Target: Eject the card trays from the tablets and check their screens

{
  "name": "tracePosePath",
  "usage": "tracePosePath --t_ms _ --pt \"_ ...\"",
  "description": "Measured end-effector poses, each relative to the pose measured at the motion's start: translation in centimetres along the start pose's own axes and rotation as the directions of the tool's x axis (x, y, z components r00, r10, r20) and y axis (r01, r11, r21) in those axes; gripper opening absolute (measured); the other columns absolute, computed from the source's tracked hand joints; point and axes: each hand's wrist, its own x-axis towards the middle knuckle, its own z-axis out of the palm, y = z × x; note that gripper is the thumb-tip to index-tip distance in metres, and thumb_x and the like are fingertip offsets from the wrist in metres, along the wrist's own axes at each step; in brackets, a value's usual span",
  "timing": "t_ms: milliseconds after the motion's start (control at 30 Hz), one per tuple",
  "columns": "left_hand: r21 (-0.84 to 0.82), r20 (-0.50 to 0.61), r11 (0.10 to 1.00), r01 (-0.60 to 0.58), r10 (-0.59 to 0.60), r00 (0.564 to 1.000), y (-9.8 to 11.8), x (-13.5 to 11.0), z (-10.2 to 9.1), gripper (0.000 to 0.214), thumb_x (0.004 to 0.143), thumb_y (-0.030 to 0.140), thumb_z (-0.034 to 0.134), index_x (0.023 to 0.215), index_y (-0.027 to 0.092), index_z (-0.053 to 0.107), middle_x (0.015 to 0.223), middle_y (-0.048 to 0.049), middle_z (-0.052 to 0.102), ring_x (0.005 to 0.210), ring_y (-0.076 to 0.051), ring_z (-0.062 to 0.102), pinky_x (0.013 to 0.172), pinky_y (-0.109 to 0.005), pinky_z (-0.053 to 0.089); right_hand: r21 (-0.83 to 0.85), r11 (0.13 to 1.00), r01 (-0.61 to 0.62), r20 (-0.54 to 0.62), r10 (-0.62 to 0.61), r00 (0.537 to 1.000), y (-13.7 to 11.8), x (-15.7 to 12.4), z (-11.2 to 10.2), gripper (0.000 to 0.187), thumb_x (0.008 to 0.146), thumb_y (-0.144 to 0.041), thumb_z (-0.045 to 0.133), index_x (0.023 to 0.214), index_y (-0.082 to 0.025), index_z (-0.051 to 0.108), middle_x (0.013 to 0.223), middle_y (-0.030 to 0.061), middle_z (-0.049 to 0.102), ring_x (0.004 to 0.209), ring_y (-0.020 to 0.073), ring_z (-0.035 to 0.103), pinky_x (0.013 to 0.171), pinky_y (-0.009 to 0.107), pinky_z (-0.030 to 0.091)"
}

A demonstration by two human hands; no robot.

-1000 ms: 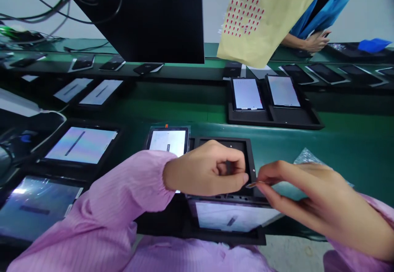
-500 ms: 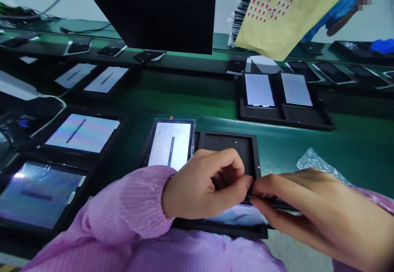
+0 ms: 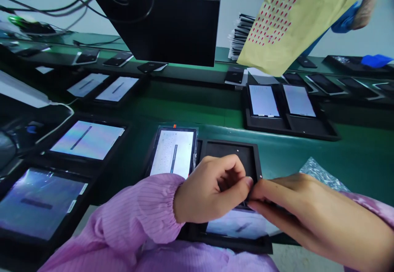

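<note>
My left hand [image 3: 215, 192] is closed with thumb and fingertips pinched together over a black foam tray [image 3: 257, 159]. Its tips meet those of my right hand [image 3: 303, 206], which is closed in a pinch too. Whatever lies between the fingertips is hidden or too small to name. Left of the tray's recess, a lit tablet [image 3: 166, 150] shows a white screen with a dark bar, clear film around its edge and an orange tab at the top. Beneath the hands is another lit tablet screen [image 3: 235, 224], partly covered by them.
Trays on the left hold a bright tablet [image 3: 89, 139] and a dimmer tablet [image 3: 40, 206]. A two-slot black tray [image 3: 326, 132] with lit tablets stands at back right. Crumpled clear plastic [image 3: 321, 173] lies right. A monitor [image 3: 166, 29] and yellow sheet [image 3: 277, 21] hang ahead.
The view has tilted up slightly, so the bench appears lower and more of the monitor shows. Both hands keep their fingertip-to-fingertip pinch with little visible movement.
</note>
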Motion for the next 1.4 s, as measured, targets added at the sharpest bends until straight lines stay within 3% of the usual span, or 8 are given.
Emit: tracePosePath --t_ms 500,700,767,900,967,1167,1300,1400 --pt "-0.019 -0.045 0.999 0.04 -0.041 0.998 -0.2 -0.3 0.2 0.017 0.084 0.023 0.056 0.071 0.017 0.047 0.055 0.0059 0.046 0.043 -0.003 0.038 0.039 -0.013 0.028 0.023 0.994 0.103 -0.01 -0.103 0.995 0.0 0.1 0.8 0.021 0.097 -0.018 0.036 0.077 -0.023 0.04 0.059 -0.0063 0.05 0.045 0.0086 0.04 0.043 0.025 0.028" --pt "-0.025 0.016 0.968 0.25 -0.249 0.968 -2.2 2.4 -1.4 0.024 0.087 0.039 0.052 0.077 0.018 0.051 0.062 0.0004 0.062 0.054 -0.009 0.056 0.049 -0.017 0.04 0.254 0.962 -0.097 -0.155 0.139 0.978 3.7 0.3 0.3 0.019 0.094 -0.042 0.051 0.1 -0.027 0.061 0.081 -0.003 0.07 0.065 0.0114 0.066 0.056 0.021 0.05" --pt "-0.024 -0.03 0.933 0.358 -0.359 0.933 -3.9 4.7 -2.3 0.027 0.089 0.043 0.047 0.081 0.018 0.053 0.064 -0.0012 0.066 0.06 -0.012 0.063 0.056 -0.019 0.045 0.312 0.927 -0.209 -0.374 0.322 0.87 6.8 -0.1 0.7 0.033 0.09 -0.052 0.053 0.111 -0.028 0.062 0.091 0.0001 0.072 0.079 0.0167 0.069 0.069 0.027 0.055" --pt "0.091 -0.207 0.884 0.459 -0.434 0.877 -8.3 10.4 -4.0 0.038 0.095 0.044 0.031 0.087 0.016 0.055 0.052 -0.001 0.061 0.054 -0.015 0.063 0.058 -0.023 0.048 0.384 0.814 -0.437 -0.661 0.572 0.486 12.8 -2.2 5.7 0.04 0.094 -0.052 0.043 0.11 -0.021 0.064 0.098 0.0078 0.072 0.092 0.0212 0.068 0.084 0.037 0.054" --pt "0.161 -0.243 0.868 0.469 -0.425 0.872 -10.2 13.2 -4.8 0.047 0.097 0.042 0.02 0.091 0.013 0.056 0.054 -0.0048 0.063 0.056 -0.018 0.064 0.06 -0.027 0.049 0.367 0.797 -0.48 -0.692 0.579 0.432 14.3 -2.9 9.6 0.044 0.096 -0.05 0.038 0.11 -0.017 0.063 0.1 0.0121 0.071 0.093 0.0229 0.068 0.083 0.039 0.055" --pt "0.449 -0.306 0.828 0.337 -0.212 0.928 -11.1 15.1 -8.0 0.044 0.097 0.042 0.028 0.118 0.017 0.057 0.104 -0.011 0.073 0.111 -0.026 0.062 0.102 -0.042 0.04 0.194 0.856 -0.479 -0.678 0.47 0.565 14.7 -0.5 17.4 0.046 0.095 -0.05 0.041 0.122 -0.018 0.06 0.134 0.0159 0.057 0.126 0.0291 0.052 0.106 0.05 0.041" --pt "0.64 -0.377 0.734 0.225 0.044 0.925 -9.8 9.2 -10.8 0.044 0.096 0.031 0.029 0.132 0.014 0.049 0.139 -0.0113 0.054 0.137 -0.024 0.039 0.119 -0.048 0.007 -0.038 0.838 -0.545 -0.663 0.387 0.641 13.5 2.3 18.5 0.046 0.095 -0.042 0.046 0.131 -0.014 0.054 0.146 0.0188 0.044 0.138 0.0346 0.037 0.114 0.059 0.024" --pt "0.875 -0.327 0.456 0.164 0.306 0.894 -10.4 2.8 -12.2 0.043 0.093 0.026 0.031 0.126 0.011 0.055 0.142 -0.0144 0.05 0.137 -0.027 0.037 0.119 -0.052 0.007 -0.187 0.86 -0.474 -0.624 0.269 0.734 11.3 3.7 19.1 0.054 0.094 -0.041 0.049 0.139 -0.011 0.044 0.145 0.0208 0.043 0.139 0.0349 0.034 0.113 0.06 0.025"
